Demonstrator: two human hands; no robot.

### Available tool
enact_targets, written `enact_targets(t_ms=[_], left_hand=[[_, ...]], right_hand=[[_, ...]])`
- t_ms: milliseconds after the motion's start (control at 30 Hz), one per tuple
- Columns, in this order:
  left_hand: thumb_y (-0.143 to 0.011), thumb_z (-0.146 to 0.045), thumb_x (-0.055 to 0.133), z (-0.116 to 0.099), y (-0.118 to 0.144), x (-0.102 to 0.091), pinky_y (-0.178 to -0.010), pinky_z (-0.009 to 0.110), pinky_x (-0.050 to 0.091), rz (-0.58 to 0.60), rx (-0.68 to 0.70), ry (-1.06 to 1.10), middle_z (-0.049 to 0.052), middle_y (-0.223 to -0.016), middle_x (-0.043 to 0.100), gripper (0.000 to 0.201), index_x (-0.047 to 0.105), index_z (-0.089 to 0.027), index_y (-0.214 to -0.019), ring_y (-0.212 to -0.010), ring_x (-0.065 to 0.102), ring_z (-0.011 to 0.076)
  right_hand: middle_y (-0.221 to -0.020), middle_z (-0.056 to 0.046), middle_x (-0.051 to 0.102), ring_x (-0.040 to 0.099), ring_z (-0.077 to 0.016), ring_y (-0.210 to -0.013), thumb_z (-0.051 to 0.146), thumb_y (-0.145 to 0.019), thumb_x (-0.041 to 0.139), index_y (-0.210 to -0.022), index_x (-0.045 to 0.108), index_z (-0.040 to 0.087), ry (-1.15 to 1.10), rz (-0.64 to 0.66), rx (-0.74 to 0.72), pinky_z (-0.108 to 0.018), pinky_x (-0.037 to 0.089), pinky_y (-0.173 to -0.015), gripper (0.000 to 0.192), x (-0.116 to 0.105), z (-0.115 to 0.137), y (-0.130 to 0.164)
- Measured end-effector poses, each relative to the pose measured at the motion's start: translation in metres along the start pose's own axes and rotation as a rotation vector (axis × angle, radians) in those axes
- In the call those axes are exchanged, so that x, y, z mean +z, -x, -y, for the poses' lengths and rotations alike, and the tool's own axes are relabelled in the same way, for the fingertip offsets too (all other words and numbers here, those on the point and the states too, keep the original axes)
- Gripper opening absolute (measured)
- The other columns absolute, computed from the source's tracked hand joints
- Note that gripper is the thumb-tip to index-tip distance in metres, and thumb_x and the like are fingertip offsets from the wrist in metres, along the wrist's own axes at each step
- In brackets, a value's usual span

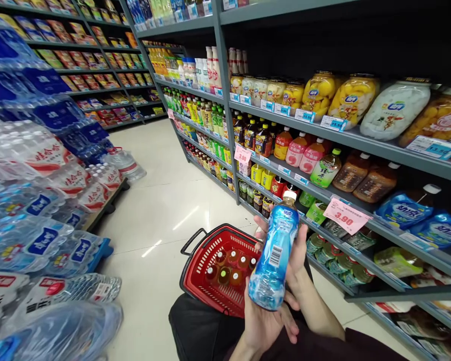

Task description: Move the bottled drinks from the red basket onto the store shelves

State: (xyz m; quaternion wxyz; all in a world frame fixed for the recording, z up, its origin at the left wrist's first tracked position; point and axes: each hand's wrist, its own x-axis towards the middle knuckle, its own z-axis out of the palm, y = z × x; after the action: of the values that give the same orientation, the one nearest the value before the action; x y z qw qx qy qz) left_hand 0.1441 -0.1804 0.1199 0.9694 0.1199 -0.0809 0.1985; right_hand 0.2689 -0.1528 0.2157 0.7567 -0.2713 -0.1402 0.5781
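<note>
A blue-labelled drink bottle (276, 245) with a white cap is in both my hands, tilted, its barcode facing me. My left hand (263, 321) cups the bottle's lower end from beneath. Higher up, my right hand (296, 258) wraps around it from behind, thumb on the right side and fingertips showing at the left. Just beyond them, a red shopping basket (199, 276) with a black rim stands on the floor. Several bottles (224, 276) are upright inside it, most with white caps and one with a green cap. The bottle and my hands hide the basket's right part.
Drink shelves (285, 168) run along the right, with fruit jars (351, 102) above and pink price tags (346, 215) jutting out. Similar blue bottles (404, 210) lie at the right. Stacked water packs (33, 235) line the left. Tiled floor (154, 200) lies between.
</note>
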Motion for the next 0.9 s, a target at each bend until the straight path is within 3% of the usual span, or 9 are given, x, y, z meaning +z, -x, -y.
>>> enact_targets(t_ms=[67, 167, 400, 633, 700, 800, 900], left_hand=[[-0.108, -0.061, 0.047, 0.000, 0.005, -0.003, -0.053, 0.021, 0.060, 0.016, -0.003, 0.104, 0.012, -0.098, 0.079, 0.057, 0.071, -0.014, -0.128, -0.073, 0.078, 0.0193], [-0.112, -0.043, 0.044, 0.003, 0.011, -0.009, -0.040, 0.015, 0.048, -0.025, 0.006, 0.225, 0.007, -0.085, 0.077, 0.040, 0.071, -0.013, -0.118, -0.055, 0.071, 0.0129], [-0.108, -0.024, 0.055, 0.014, 0.019, -0.019, -0.039, 0.002, 0.026, -0.357, 0.040, 0.415, -0.008, -0.058, 0.060, 0.013, 0.059, -0.019, -0.096, -0.035, 0.049, -0.0001], [-0.100, -0.021, 0.071, 0.024, 0.021, -0.017, -0.037, 0.001, 0.020, -0.641, 0.093, 0.363, -0.011, -0.056, 0.062, 0.016, 0.057, -0.022, -0.091, -0.033, 0.046, -0.0012], [-0.098, -0.019, 0.073, 0.027, 0.021, -0.019, -0.037, 0.001, 0.021, -0.649, 0.104, 0.420, -0.012, -0.055, 0.062, 0.019, 0.057, -0.022, -0.088, -0.033, 0.046, -0.0009], [-0.095, -0.018, 0.076, 0.030, 0.018, -0.022, -0.038, 0.002, 0.023, -0.550, 0.035, 0.452, -0.011, -0.054, 0.060, 0.020, 0.059, -0.021, -0.084, -0.036, 0.047, 0.0000], [-0.090, -0.029, 0.083, 0.027, 0.013, -0.025, -0.043, 0.008, 0.035, -0.423, -0.073, 0.262, -0.003, -0.073, 0.070, 0.018, 0.069, -0.020, -0.097, -0.053, 0.059, 0.0053]], right_hand=[[-0.139, -0.013, 0.070, 0.071, -0.0370, -0.116, 0.093, -0.073, 0.062, -0.146, 0.059, 0.033, -0.009, 0.001, -0.038, -0.058, 0.062, -0.090, 0.095, 0.001, -0.001, -0.005], [-0.144, -0.011, 0.067, 0.066, -0.0370, -0.127, 0.093, -0.077, 0.058, -0.147, 0.059, 0.034, -0.016, 0.017, -0.052, -0.061, 0.057, -0.100, 0.091, 0.003, -0.001, -0.010], [-0.147, -0.013, 0.065, 0.062, -0.0397, -0.132, 0.093, -0.067, 0.069, -0.146, 0.060, 0.032, 0.028, 0.050, -0.073, -0.062, 0.056, -0.102, 0.100, 0.006, 0.002, -0.015], [-0.140, -0.015, 0.068, 0.063, -0.0411, -0.130, 0.092, -0.055, 0.077, -0.142, 0.063, 0.026, 0.127, 0.042, -0.113, -0.060, 0.059, -0.099, 0.110, -0.005, -0.005, -0.019], [-0.136, -0.016, 0.070, 0.065, -0.0419, -0.126, 0.084, -0.050, 0.086, -0.141, 0.063, 0.026, 0.154, 0.065, -0.108, -0.060, 0.059, -0.098, 0.111, -0.007, -0.006, -0.017], [-0.132, -0.015, 0.073, 0.069, -0.0399, -0.118, 0.059, -0.053, 0.097, -0.142, 0.061, 0.027, 0.209, 0.133, -0.100, -0.059, 0.060, -0.095, 0.102, -0.008, -0.003, -0.014], [-0.129, -0.016, 0.074, 0.072, -0.0380, -0.110, 0.049, -0.060, 0.095, -0.143, 0.059, 0.026, 0.240, 0.165, -0.126, -0.058, 0.061, -0.091, 0.094, -0.010, -0.002, -0.012]])
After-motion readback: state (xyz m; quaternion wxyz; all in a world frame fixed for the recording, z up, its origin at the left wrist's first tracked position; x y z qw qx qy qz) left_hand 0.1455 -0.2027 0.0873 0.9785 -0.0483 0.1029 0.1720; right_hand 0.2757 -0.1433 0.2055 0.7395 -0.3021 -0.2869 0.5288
